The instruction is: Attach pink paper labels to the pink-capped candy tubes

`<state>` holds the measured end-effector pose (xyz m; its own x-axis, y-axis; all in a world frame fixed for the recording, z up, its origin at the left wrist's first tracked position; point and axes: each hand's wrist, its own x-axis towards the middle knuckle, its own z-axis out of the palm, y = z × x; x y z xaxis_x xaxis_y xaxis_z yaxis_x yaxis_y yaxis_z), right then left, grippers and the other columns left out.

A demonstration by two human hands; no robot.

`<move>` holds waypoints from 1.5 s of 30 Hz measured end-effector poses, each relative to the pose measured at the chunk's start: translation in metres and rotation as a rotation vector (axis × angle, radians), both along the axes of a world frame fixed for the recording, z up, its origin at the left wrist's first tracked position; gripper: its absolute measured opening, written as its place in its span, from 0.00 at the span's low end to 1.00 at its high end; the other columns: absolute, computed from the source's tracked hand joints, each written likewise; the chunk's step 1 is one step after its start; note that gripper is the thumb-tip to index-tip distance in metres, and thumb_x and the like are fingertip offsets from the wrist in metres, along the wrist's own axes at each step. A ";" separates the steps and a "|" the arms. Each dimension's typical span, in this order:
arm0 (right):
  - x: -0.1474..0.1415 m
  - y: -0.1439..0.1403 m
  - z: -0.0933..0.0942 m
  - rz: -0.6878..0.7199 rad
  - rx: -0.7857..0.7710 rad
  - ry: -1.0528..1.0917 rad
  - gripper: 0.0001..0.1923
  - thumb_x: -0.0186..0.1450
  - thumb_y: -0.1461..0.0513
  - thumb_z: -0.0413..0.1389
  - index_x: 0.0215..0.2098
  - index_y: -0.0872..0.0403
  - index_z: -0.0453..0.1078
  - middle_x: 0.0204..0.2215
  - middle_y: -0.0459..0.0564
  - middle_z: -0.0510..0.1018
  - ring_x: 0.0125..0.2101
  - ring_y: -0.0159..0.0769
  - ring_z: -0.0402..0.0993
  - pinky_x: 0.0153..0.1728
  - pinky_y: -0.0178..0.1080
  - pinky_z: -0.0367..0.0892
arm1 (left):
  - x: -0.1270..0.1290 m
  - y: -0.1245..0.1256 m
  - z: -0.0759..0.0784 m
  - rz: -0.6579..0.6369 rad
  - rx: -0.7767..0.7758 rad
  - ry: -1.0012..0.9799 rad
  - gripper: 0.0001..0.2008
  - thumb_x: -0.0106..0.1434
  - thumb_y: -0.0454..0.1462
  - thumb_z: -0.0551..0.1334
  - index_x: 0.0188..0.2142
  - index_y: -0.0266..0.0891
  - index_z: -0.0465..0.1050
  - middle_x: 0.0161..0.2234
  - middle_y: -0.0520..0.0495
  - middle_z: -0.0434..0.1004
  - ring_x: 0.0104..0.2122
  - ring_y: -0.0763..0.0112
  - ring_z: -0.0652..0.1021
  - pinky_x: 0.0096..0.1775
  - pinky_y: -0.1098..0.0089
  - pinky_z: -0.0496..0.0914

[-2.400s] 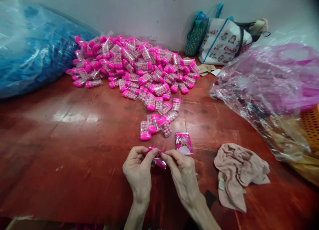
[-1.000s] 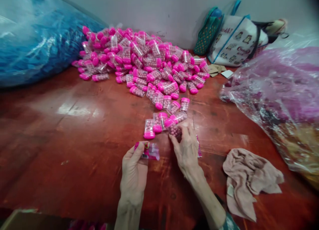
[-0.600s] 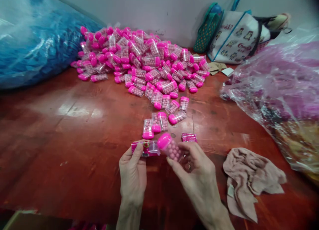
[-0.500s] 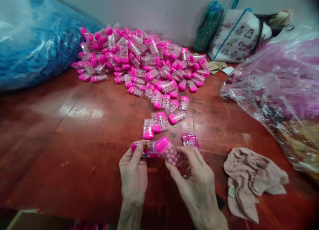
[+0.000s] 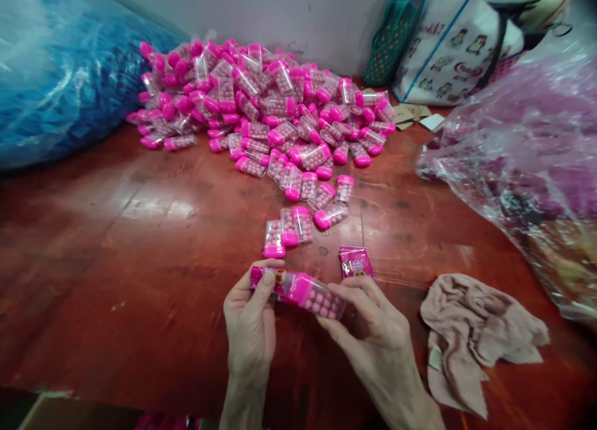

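Note:
My left hand (image 5: pixel 249 321) pinches a small pink printed wrapper sleeve (image 5: pixel 268 279) by its left end. My right hand (image 5: pixel 373 330) grips a clear plastic bottle (image 5: pixel 317 298) of pink candy balls with a pink cap. The cap end points left and meets the open end of the sleeve. Both hands hover low over the red-brown wooden table (image 5: pixel 140 262) near its front edge. A second flat pink wrapper (image 5: pixel 356 262) lies on the table just beyond my right hand.
A big heap of pink-capped candy bottles (image 5: pixel 265 100) covers the far middle, with a few strays (image 5: pixel 289 228) near my hands. A blue plastic bag (image 5: pixel 56 76) is at far left, a pink-tinted bag (image 5: pixel 527 144) at right, a crumpled beige cloth (image 5: pixel 471 330) beside my right hand, tote bags (image 5: pixel 448 45) behind.
My right hand let go of the wrapper, reached to the stray bottles, picked one up and brought its cap to the sleeve held in my left hand.

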<state>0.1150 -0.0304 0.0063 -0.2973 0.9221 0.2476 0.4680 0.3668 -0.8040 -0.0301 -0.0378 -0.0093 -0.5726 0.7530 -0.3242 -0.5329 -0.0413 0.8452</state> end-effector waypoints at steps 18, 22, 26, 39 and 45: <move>-0.019 -0.015 -0.006 -0.181 0.260 0.016 0.15 0.57 0.74 0.55 0.41 0.56 0.65 0.33 0.50 0.68 0.34 0.32 0.70 0.36 0.31 0.69 | 0.017 0.001 0.005 -0.048 -0.025 -0.267 0.12 0.44 0.36 0.70 0.30 0.34 0.76 0.30 0.43 0.79 0.30 0.68 0.78 0.34 0.72 0.72; -0.019 -0.019 -0.010 -0.119 0.084 0.072 0.14 0.59 0.71 0.53 0.42 0.54 0.63 0.33 0.49 0.70 0.33 0.32 0.71 0.34 0.31 0.69 | 0.018 -0.001 0.003 -0.121 -0.092 -0.373 0.14 0.43 0.41 0.71 0.28 0.33 0.77 0.29 0.43 0.79 0.30 0.64 0.78 0.38 0.64 0.72; -0.016 -0.022 -0.011 -0.034 -0.245 0.161 0.15 0.63 0.67 0.48 0.49 0.53 0.58 0.29 0.46 0.72 0.25 0.30 0.71 0.27 0.29 0.67 | 0.016 -0.003 -0.001 -0.198 -0.042 -0.377 0.15 0.44 0.43 0.70 0.29 0.34 0.77 0.29 0.44 0.79 0.32 0.63 0.78 0.41 0.63 0.71; -0.003 -0.029 -0.003 -0.077 -0.395 0.064 0.10 0.66 0.57 0.46 0.39 0.51 0.66 0.23 0.43 0.71 0.22 0.31 0.68 0.22 0.30 0.62 | 0.017 -0.003 0.004 -0.442 0.036 -0.193 0.14 0.48 0.43 0.67 0.30 0.33 0.78 0.32 0.40 0.78 0.45 0.55 0.73 0.40 0.65 0.72; -0.015 -0.029 -0.005 -0.028 -0.404 0.078 0.10 0.67 0.60 0.43 0.40 0.51 0.65 0.24 0.44 0.73 0.25 0.33 0.72 0.23 0.31 0.63 | 0.017 0.001 0.003 -0.442 0.002 -0.192 0.10 0.50 0.39 0.66 0.28 0.32 0.78 0.28 0.38 0.78 0.45 0.53 0.73 0.38 0.65 0.72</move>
